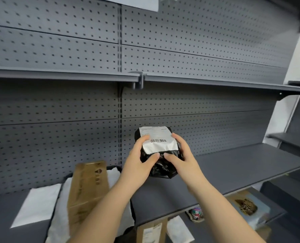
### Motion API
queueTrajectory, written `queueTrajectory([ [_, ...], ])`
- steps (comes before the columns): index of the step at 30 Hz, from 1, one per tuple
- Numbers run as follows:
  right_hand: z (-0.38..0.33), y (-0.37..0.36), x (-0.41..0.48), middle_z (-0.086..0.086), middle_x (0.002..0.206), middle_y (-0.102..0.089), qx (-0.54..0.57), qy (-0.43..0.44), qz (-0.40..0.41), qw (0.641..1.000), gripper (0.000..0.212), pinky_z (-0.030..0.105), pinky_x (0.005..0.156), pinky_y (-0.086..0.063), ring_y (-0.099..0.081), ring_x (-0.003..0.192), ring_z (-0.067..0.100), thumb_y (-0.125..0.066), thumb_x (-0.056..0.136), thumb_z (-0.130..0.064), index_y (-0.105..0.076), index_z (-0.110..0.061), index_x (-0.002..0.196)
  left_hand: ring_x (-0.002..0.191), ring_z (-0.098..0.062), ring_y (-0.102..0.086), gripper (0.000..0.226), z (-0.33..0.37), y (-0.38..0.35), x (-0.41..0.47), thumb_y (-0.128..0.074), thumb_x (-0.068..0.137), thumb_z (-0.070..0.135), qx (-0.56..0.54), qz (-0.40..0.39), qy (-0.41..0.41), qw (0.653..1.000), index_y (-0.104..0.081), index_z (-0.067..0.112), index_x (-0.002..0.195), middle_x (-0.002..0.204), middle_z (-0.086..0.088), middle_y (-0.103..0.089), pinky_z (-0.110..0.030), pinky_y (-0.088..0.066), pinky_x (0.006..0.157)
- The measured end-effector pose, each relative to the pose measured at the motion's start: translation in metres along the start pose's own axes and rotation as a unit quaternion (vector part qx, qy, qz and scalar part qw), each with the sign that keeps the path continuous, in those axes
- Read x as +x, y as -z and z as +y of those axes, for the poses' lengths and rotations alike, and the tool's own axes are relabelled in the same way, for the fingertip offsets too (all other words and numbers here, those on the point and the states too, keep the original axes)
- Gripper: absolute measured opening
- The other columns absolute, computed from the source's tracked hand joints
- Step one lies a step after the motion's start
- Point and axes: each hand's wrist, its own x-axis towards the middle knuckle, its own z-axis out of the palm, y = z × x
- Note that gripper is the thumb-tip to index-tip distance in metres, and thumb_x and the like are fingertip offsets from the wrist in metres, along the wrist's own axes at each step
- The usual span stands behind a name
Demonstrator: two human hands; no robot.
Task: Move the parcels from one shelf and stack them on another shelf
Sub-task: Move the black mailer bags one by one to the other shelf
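Observation:
A black plastic parcel (160, 165) with a white barcode label is held up in front of the pegboard, above the dark shelf (233, 169). My left hand (138, 162) grips its left side and my right hand (180, 155) its right side, thumbs meeting on the front. On the shelf to the left a tall brown cardboard box (88, 186) stands upright among white soft parcels (37, 207).
An upper shelf (198, 81) runs across above the parcel. Below the shelf lie a brown box with a label (151, 232), a white packet (179, 228), a colourful item (196, 213) and a printed box (247, 206). More shelving stands at the right (292, 139).

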Motion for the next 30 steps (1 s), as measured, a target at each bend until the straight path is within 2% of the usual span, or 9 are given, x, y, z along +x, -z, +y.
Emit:
queueTrajectory([
  [3, 0.022, 0.026, 0.014, -0.019, 0.129, -0.062, 0.001, -0.013, 0.004, 1.000, 0.060, 0.031, 0.100, -0.050, -0.060, 0.117, 0.004, -0.064, 0.090, -0.011, -0.049, -0.055, 0.128, 0.119, -0.003, -0.052, 0.053, -0.011, -0.035, 0.015, -0.065, 0.089, 0.022, -0.030, -0.011, 0.022, 0.999, -0.044, 0.045, 0.132, 0.130, 0.018, -0.054, -0.012, -0.040, 0.087],
  [8, 0.058, 0.064, 0.050, -0.022, 0.125, -0.063, -0.008, -0.023, 0.030, 0.999, 0.060, 0.030, 0.100, -0.050, -0.060, 0.117, 0.003, -0.063, 0.091, -0.008, -0.050, -0.055, 0.127, 0.103, 0.012, -0.054, 0.051, -0.030, -0.086, 0.050, -0.065, 0.089, 0.015, -0.084, -0.034, 0.049, 0.995, -0.048, 0.044, 0.127, 0.119, 0.026, -0.057, -0.001, -0.042, 0.072],
  [12, 0.083, 0.090, 0.080, -0.023, 0.125, -0.063, -0.010, -0.025, 0.034, 0.999, 0.060, 0.028, 0.098, -0.050, -0.060, 0.118, 0.005, -0.063, 0.091, -0.007, -0.050, -0.053, 0.127, 0.094, 0.022, -0.052, 0.050, -0.042, -0.119, 0.080, -0.064, 0.089, 0.015, -0.086, -0.051, 0.057, 0.993, -0.048, 0.043, 0.127, 0.112, 0.030, -0.056, -0.004, -0.044, 0.071],
  [15, 0.097, 0.107, 0.099, -0.022, 0.131, -0.059, -0.016, -0.019, 0.035, 0.999, 0.061, 0.031, 0.103, -0.047, -0.057, 0.122, 0.005, -0.065, 0.090, -0.008, -0.050, -0.053, 0.128, 0.091, 0.025, -0.051, 0.050, -0.048, -0.137, 0.099, -0.064, 0.088, 0.015, -0.077, -0.059, 0.055, 0.994, -0.048, 0.042, 0.128, 0.111, 0.030, -0.056, -0.001, -0.042, 0.068],
  [20, 0.119, 0.132, 0.123, -0.017, 0.127, -0.061, -0.019, -0.017, 0.024, 0.999, 0.062, 0.037, 0.107, -0.047, -0.059, 0.120, 0.007, -0.067, 0.088, -0.007, -0.050, -0.053, 0.126, 0.090, 0.027, -0.049, 0.049, -0.059, -0.164, 0.117, -0.066, 0.088, 0.017, -0.055, -0.058, 0.062, 0.995, -0.048, 0.043, 0.126, 0.112, 0.033, -0.053, 0.001, -0.041, 0.066],
  [22, 0.131, 0.144, 0.130, -0.014, 0.128, -0.062, -0.023, -0.023, 0.010, 0.999, 0.063, 0.039, 0.107, -0.047, -0.059, 0.121, 0.007, -0.069, 0.087, -0.009, -0.049, -0.054, 0.127, 0.088, 0.024, -0.051, 0.048, -0.064, -0.177, 0.120, -0.066, 0.088, 0.019, -0.044, -0.054, 0.073, 0.995, -0.048, 0.045, 0.125, 0.112, 0.032, -0.054, -0.002, -0.043, 0.066],
  [26, 0.161, 0.167, 0.140, -0.012, 0.129, -0.062, -0.026, -0.038, -0.019, 0.999, 0.066, 0.041, 0.108, -0.046, -0.057, 0.123, 0.009, -0.073, 0.080, -0.015, -0.049, -0.052, 0.129, 0.099, 0.013, -0.053, 0.050, -0.078, -0.207, 0.120, -0.064, 0.087, 0.022, -0.024, -0.038, 0.102, 0.994, -0.047, 0.047, 0.126, 0.116, 0.028, -0.055, -0.011, -0.043, 0.073],
  [28, 0.177, 0.180, 0.145, -0.013, 0.128, -0.063, -0.023, -0.040, -0.040, 0.998, 0.067, 0.037, 0.107, -0.047, -0.058, 0.122, 0.008, -0.072, 0.083, -0.006, -0.049, -0.047, 0.130, 0.102, 0.010, -0.052, 0.050, -0.086, -0.226, 0.120, -0.063, 0.086, 0.023, -0.007, -0.026, 0.117, 0.993, -0.046, 0.048, 0.125, 0.117, 0.029, -0.054, -0.016, -0.044, 0.076],
  [30, 0.193, 0.193, 0.150, -0.015, 0.124, -0.065, -0.021, -0.042, -0.058, 0.997, 0.068, 0.028, 0.102, -0.049, -0.059, 0.120, 0.005, -0.071, 0.084, 0.002, -0.049, -0.044, 0.129, 0.101, 0.011, -0.051, 0.049, -0.094, -0.246, 0.120, -0.063, 0.086, 0.023, 0.006, -0.013, 0.128, 0.992, -0.047, 0.048, 0.124, 0.116, 0.030, -0.053, -0.014, -0.042, 0.075],
])
